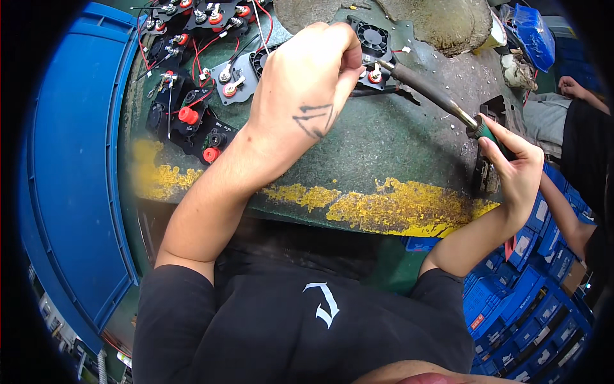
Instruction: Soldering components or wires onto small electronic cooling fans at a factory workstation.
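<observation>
My right hand (521, 163) is wrapped round the green handle of a soldering iron (430, 91). The iron slants to the upper left, its tip close to a red-and-metal terminal (375, 76) on a dark plate. A small black fan (372, 40) is mounted on the same plate, just beyond the terminal. Over the work, my left hand (313, 70) has its thumb and fingers pinched together beside the iron's tip; what they hold is hidden. Partly behind that hand lies another plate (240, 82) with a fan and red-ringed terminals.
Several dark panels with red terminals and wires (211, 25) crowd the far left of the green bench (396, 147). Nearer lie black parts with red knobs (188, 116). A blue crate (73, 166) stands left, blue bins (511, 294) lower right. Another person's arm (566, 211) shows at right.
</observation>
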Motion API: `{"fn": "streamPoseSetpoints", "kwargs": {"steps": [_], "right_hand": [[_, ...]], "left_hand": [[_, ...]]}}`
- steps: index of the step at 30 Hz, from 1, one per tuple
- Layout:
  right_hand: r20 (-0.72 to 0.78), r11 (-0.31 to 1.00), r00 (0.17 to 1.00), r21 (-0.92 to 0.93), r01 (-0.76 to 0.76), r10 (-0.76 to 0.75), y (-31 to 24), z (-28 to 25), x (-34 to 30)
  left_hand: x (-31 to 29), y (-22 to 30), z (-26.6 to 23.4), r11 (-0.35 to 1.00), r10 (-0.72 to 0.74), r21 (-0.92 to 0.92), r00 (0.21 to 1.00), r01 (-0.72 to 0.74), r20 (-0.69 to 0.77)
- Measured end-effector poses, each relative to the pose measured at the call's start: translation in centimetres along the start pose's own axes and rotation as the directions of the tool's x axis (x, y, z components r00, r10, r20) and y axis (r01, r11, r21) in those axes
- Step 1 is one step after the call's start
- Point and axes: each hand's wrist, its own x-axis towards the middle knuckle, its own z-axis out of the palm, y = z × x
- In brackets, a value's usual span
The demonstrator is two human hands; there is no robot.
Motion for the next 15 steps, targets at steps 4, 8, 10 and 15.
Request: {"fn": "streamPoseSetpoints", "kwargs": {"steps": [4,8,10,15], "right_hand": [[-0.001,0.999,0.999,-0.012,0.037,-0.037,0.14,-0.05,-0.02],[0.000,0.999,1.000,-0.032,0.030,-0.030,-0.08,-0.14,-0.02],[0.004,0.999,0.999,-0.034,0.040,-0.040,-0.10,-0.11,-0.01],[-0.022,0.994,0.995,-0.056,0.096,-0.098,-0.37,-0.01,-0.08]], "left_hand": [[-0.07,-0.09,0.04,1.000,0.004,-0.007,1.000,-0.004,0.001],[-0.03,-0.08,0.05,1.000,-0.005,-0.012,1.000,0.005,0.006],[-0.05,-0.10,0.07,1.000,0.005,-0.012,1.000,-0.005,-0.006],[-0.03,-0.07,0.16,1.000,0.012,-0.010,1.000,-0.013,-0.020]]}}
